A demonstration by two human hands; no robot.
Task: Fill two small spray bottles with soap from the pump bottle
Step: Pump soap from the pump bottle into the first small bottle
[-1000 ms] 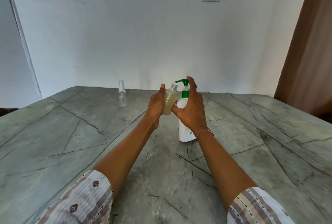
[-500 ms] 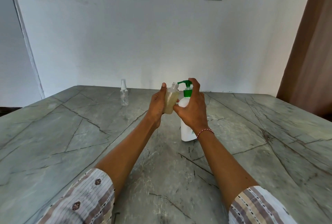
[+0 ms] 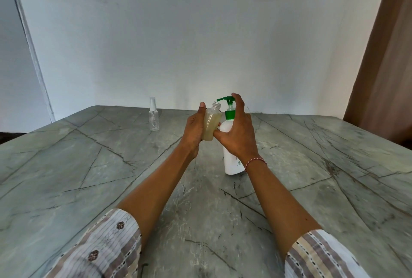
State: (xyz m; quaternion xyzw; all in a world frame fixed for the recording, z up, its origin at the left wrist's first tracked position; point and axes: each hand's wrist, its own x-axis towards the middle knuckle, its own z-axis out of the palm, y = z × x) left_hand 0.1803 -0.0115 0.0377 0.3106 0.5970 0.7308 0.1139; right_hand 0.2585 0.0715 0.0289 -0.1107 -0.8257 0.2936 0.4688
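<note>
The left hand [image 3: 196, 128] grips an uncapped small bottle [image 3: 211, 125], mostly full of yellowish soap, its mouth tilted just under the green spout of the pump bottle [image 3: 231, 157]. The right hand [image 3: 239, 135] curves loosely over the pump head, fingertips seemingly touching it. If the mouth drifts off the spout, soap would run down the outside. The second spray bottle [image 3: 153, 117] stands capped, well left of both hands, with open tabletop [image 3: 111, 177] all around
</note>
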